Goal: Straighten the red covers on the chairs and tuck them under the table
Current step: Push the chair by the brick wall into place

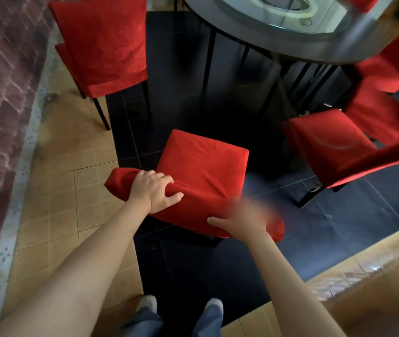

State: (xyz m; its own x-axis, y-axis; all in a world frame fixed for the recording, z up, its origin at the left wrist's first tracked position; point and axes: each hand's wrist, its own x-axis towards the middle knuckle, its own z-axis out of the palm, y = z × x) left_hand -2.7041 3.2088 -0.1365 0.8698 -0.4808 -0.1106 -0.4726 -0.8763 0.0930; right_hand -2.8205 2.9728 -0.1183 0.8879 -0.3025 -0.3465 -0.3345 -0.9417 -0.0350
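Dark tiled floor, left hand [155, 189] fingers gripping red cover [200, 171], right hand [244, 221] blurred, grip unclear

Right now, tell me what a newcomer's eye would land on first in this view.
First the red-covered chair at centre, its backrest nearest the camera: the left hand grips the bunched cover on the backrest top, while the right hand beside it is motion-blurred, so its grip is unclear. More red chairs ring the scene, one upper left and one at the right. The round glass-topped table sits top right.
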